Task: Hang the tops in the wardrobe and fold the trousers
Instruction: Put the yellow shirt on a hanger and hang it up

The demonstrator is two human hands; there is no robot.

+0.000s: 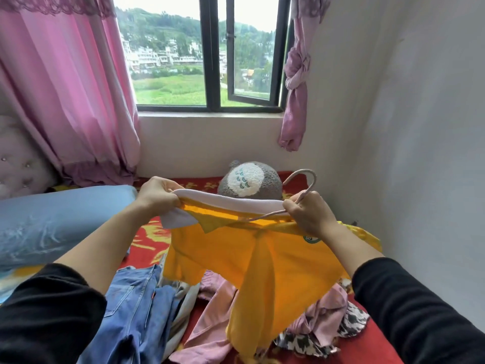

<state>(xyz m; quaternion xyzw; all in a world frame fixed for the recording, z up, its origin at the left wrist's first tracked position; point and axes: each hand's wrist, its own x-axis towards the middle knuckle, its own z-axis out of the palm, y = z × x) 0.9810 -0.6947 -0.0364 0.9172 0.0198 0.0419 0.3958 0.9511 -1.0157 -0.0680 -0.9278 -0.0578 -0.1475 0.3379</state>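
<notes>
- The left hand (157,195) is curled tight on the left end of the white collar (231,202), fingers bunched over the cloth, and pulls it out to the side.
- The right hand (307,214) is closed round the hanger (309,189) at the base of its hook, and seems to pinch the right end of the collar with it. The hook rises above the knuckles, and one thin arm of the wire runs left from the hand into the neck opening.
- The yellow top (275,261) hangs between the two hands, held up over the bed (375,345). Its collar is stretched from hand to hand, and the body drops below both wrists in loose folds.
- The lowest fold of the top reaches down to the heap of clothes beneath it.
- Jeans (136,306) lie crumpled on the bed, below the left forearm and just left of the top's hem.
- A pink garment (210,319) sprawls under the top, beside the jeans. A black-and-white patterned piece (349,324) lies to its right, under the right forearm.
- Beyond the hands a grey plush toy (249,181) sits against the wall, directly behind the collar.
- A blue pillow (52,222) lies to the left of the left arm.
- Above it a pink curtain (65,88) hangs beside the window (210,61), which stands partly open.
</notes>
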